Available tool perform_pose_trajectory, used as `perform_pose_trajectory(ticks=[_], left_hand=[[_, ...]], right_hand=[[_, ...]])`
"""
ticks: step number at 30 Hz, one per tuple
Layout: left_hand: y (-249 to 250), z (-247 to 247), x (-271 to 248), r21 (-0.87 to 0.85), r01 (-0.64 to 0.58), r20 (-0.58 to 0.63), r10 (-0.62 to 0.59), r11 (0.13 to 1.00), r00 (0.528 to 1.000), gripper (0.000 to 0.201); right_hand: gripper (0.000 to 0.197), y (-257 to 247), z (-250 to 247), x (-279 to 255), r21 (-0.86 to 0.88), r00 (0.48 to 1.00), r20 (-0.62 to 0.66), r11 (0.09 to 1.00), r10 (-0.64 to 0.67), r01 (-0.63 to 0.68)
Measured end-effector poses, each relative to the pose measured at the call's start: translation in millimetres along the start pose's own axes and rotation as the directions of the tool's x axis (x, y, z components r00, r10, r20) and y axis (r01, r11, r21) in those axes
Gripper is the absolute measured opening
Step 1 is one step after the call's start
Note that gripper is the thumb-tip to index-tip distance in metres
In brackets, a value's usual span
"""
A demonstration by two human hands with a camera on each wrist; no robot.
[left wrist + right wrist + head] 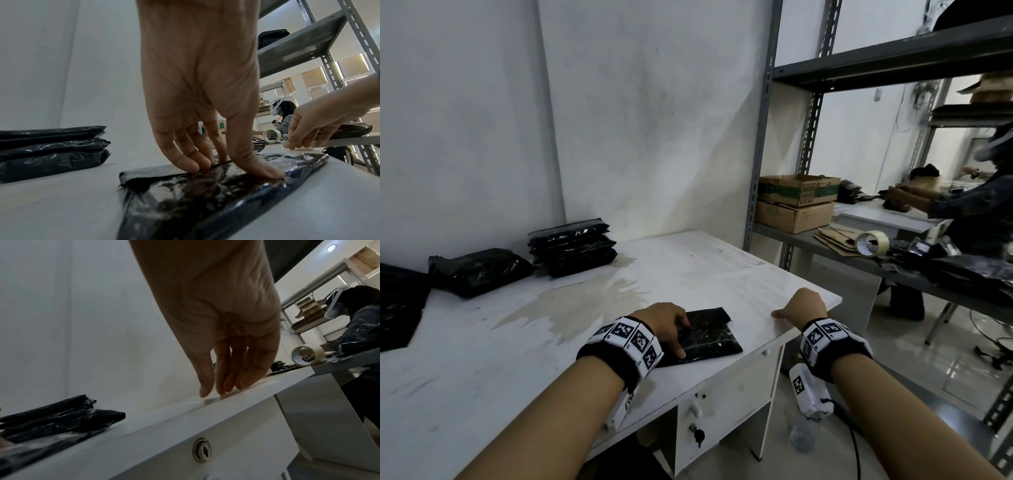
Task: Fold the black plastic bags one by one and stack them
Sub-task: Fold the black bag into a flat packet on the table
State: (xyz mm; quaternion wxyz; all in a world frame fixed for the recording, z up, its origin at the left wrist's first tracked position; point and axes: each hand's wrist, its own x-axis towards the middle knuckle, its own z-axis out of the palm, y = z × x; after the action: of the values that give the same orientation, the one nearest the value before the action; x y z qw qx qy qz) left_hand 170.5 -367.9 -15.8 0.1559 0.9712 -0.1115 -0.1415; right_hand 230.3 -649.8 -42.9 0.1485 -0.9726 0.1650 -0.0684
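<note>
Left hand (pixel 666 323) fingers flat, pressing folded black bag (pixel 709 337) on surface (pixel 688 274), right hand (pixel 806 306) relaxed, fingertips on surface at 3 o'clock, bag stack (pixel 571 246) at 11 o'clock.

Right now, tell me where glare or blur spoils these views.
Head view: sharp, edges bowed by the wide lens. Left wrist view: glare on the folded bag, its near end blurred. Right wrist view: dim, bags soft, tape roll clearer.
</note>
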Motion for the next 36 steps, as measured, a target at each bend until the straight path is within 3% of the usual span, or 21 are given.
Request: perform_pose_trajectory(ticks=[4,9,14,25,30,36], left_hand=[[0.4,-0.2,0.1,0.003,0.004,0.002,-0.004,1.0,1.0,0.067],[0.5,0.0,0.0,0.002,0.012,0.006,-0.012,1.0,1.0,0.067],[2.3,-0.8,-1.0,0.021,0.012,0.005,-0.012,1.0,1.0,0.068],[3.2,-1.4,-1.9,0.022,0.014,0.003,-0.014,1.0,1.0,0.068],[3.3,-1.7,-0.9,0.018,0.017,0.013,-0.018,1.0,1.0,0.067],[3.9,-1.7,-0.5,0.026,0.019,0.02,-0.019,0.999,1.0,0.067]], right_hand=[[0.046,0.6,0.0,0.8,0.014,0.999,0.011,0.999,0.03,-0.03],[0.057,-5.2,3.7,-3.2,0.069,0.999,0.041,0.998,0.008,-0.011],[0.043,-9.6,3.3,-0.4,0.0,0.999,0.024,1.0,-0.027,0.027],[0.049,-9.9,5.1,-0.3,0.034,1.0,0.0,0.999,-0.017,0.017],[0.053,-10.0,4.6,5.1,0.021,0.999,0.049,1.0,-0.015,0.014],[0.041,-4.6,3.5,9.8,0.101,0.993,0.117,0.995,-0.011,-0.001]])
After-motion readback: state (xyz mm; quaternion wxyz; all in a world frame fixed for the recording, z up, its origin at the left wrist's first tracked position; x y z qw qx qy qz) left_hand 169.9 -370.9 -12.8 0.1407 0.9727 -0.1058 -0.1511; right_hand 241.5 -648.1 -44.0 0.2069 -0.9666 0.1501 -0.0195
